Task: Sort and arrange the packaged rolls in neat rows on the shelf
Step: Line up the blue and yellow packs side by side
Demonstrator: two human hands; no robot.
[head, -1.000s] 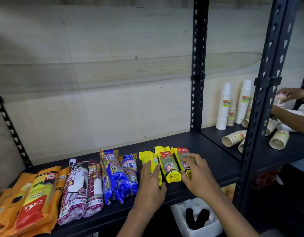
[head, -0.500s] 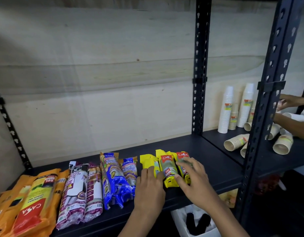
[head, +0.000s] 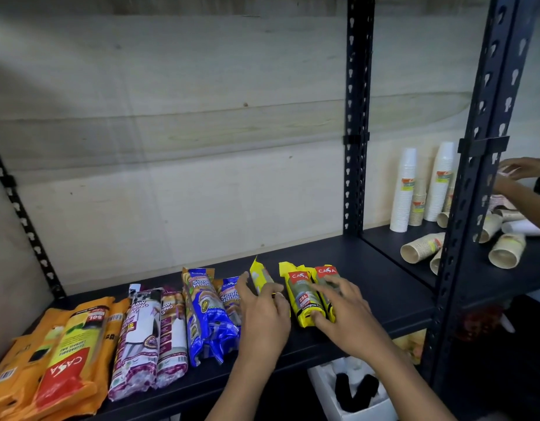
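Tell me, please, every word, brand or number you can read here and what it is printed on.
"CASA", "25L": middle yellow roll
"CASA": right yellow roll
"CASA", upside down: orange pack
"Singl... Hand...", cut off: blue packs
"...AW ...RING", cut off: maroon-and-white rolls
Left yellow roll: nothing readable.
Small print, barcodes and cup labels: too blurred to read.
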